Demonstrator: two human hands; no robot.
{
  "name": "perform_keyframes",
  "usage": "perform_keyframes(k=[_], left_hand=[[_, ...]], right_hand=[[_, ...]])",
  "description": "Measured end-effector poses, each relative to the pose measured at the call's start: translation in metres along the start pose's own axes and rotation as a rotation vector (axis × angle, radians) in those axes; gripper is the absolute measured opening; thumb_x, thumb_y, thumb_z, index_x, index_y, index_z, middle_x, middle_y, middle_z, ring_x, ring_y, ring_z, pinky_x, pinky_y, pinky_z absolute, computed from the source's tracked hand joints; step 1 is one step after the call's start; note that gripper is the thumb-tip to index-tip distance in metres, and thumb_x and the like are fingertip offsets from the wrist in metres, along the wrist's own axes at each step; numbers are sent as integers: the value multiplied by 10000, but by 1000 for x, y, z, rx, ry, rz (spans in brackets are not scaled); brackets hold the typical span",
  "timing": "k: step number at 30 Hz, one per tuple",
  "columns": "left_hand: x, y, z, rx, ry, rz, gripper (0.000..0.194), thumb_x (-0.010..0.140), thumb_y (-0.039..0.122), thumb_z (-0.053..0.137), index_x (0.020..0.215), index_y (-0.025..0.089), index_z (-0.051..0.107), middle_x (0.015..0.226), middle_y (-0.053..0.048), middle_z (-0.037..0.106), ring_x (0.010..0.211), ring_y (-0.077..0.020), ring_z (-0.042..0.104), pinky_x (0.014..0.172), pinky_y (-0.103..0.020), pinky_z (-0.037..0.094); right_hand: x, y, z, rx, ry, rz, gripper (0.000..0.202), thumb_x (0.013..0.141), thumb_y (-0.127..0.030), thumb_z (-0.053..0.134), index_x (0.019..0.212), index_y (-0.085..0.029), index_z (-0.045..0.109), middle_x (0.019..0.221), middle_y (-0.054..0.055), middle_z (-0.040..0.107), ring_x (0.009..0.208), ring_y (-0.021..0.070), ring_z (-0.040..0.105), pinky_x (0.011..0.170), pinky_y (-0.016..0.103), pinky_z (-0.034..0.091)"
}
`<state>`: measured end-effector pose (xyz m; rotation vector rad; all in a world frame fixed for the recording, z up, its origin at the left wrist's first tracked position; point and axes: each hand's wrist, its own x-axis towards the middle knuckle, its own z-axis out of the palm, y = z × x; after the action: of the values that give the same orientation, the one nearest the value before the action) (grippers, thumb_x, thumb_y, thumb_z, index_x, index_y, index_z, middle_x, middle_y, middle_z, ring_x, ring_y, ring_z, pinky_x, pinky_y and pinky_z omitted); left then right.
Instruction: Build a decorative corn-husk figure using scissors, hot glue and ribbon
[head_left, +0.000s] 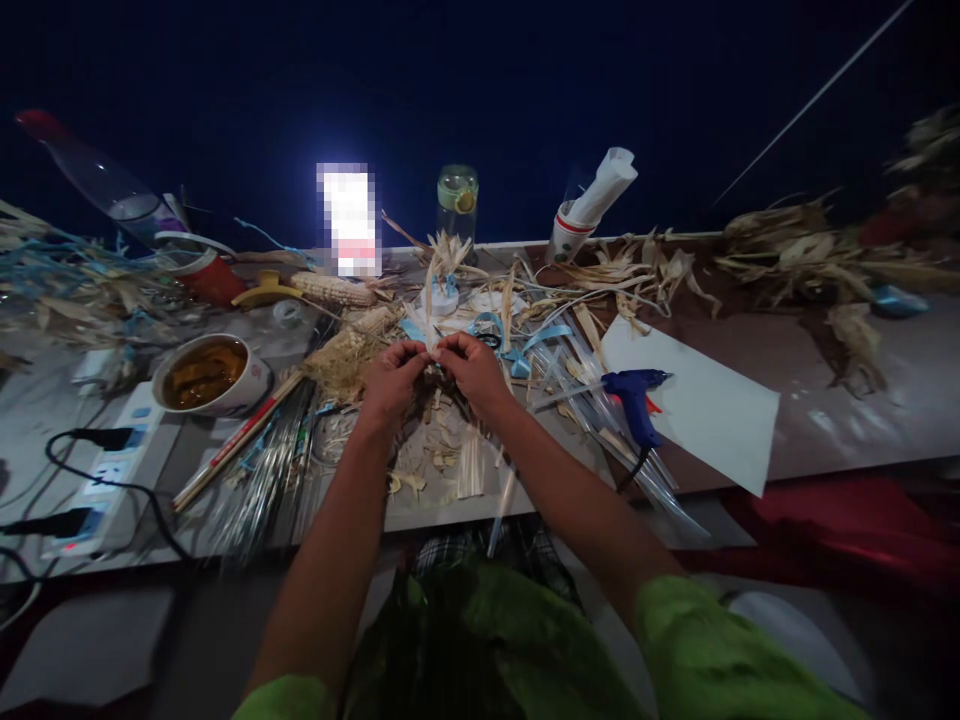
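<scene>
Both hands meet over the middle of the cluttered table, fingertips pinched together. My left hand [395, 378] and my right hand [472, 370] hold a pale husk piece [429, 325] between them, its upper end standing above the fingers. Light blue ribbon [520, 362] lies just beyond and to the right of my right hand. Behind the hands stands a bundle of dried husk [448, 258] tied with blue, near a white round object [439, 300]. A bundle of husk strips [471, 462] lies below my right hand.
A blue glue gun [636, 400] rests on white paper [697, 400] at right. Left are a bowl of brown liquid [259, 385], a power strip [124, 480], thin wires [262, 490] and corn cobs [334, 290]. A bottle [457, 210] and paper cup [568, 235] stand behind.
</scene>
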<state>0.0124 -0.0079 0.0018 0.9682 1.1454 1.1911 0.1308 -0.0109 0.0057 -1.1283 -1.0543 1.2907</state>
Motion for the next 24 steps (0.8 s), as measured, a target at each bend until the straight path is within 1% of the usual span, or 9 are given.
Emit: perform_keyframes(k=[4,9,12,14,20,22,24], left_hand=[[0,0,0,-18,5,-4,212,570,265,707,704,152,587,558,46,513,443,-47,422,437,-182,344],[2,-2,-1,-10,2,32,189,579,256,707,702,150,611,587,38,532,484,-44,435,461,-168,346],[2,-2,-1,-13,-3,32,178,576,245,711,692,149,614,572,43,526,470,-35,419,453,-160,329],[0,0,-1,-25,-4,18,180,585,257,708,697,149,618,555,44,517,450,-32,405,436,-161,317],[-5,7,0,-100,-26,-46,232,576,277,729,728,149,608,541,49,510,432,-35,423,419,-163,335],[-7,10,0,-130,-56,-81,256,561,272,743,727,148,593,528,57,501,409,-27,407,405,-161,325],[-8,13,-1,-161,-101,-132,283,546,271,756,726,151,574,519,64,494,383,-23,388,390,-166,314]], right_hand=[[1,1,-1,-32,2,7,167,637,-310,603,691,-169,531,570,-65,469,480,56,367,481,210,293],[3,4,-2,-91,0,-18,164,628,-297,609,688,-168,528,600,-58,486,535,65,394,540,212,331],[3,4,-2,-99,6,-25,162,636,-302,599,689,-165,529,612,-53,492,548,69,405,562,218,343],[2,3,-2,-103,9,-32,162,640,-303,595,692,-164,531,623,-50,499,560,72,416,571,221,347],[2,1,-3,-148,31,-48,206,624,-332,626,682,-162,526,632,-45,512,585,78,432,594,228,356],[2,1,-4,-157,16,-48,210,622,-339,633,675,-164,529,617,-49,507,575,76,425,581,224,350],[3,1,-6,-142,-26,-35,217,618,-349,641,663,-167,531,584,-55,490,547,71,408,550,218,335]])
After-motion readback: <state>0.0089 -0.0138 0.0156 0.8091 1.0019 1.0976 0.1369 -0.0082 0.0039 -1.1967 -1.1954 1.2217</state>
